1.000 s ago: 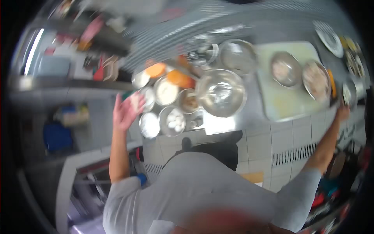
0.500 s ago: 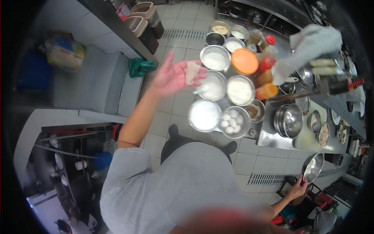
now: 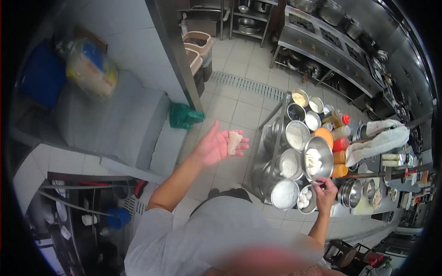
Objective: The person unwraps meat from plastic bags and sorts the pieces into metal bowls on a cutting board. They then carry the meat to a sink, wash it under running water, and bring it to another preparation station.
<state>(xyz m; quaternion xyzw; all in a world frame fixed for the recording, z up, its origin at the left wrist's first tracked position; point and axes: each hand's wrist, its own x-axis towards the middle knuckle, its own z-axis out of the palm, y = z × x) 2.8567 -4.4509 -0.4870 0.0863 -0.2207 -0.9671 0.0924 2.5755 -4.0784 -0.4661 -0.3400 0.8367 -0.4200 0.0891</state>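
On the fingers of my left hand point(image 3: 220, 146), palm up and fingers spread, lies a thin pale piece of what looks like raw meat point(image 3: 234, 142). My right hand point(image 3: 325, 189) grips the near rim of a steel bowl point(image 3: 324, 158) with white pieces inside, tilted above the counter. Beneath and beside that bowl are a bowl of eggs point(image 3: 304, 198), a bowl of white powder point(image 3: 285, 194) and another powder bowl point(image 3: 290, 164). Part of an orange lid point(image 3: 325, 137) shows behind the held bowl.
Squeeze bottles point(image 3: 341, 144), a white towel point(image 3: 380, 143) and stacked steel bowls point(image 3: 351, 192) are on the right. A stove point(image 3: 317, 39) stands at the back. Bins point(image 3: 200, 43) and a green bag point(image 3: 183, 115) are at the left, near a grey step point(image 3: 133, 124).
The view has turned left. My right hand has brought the steel bowl from the far right to above the powder and egg bowls. The pale piece stays on my left hand.
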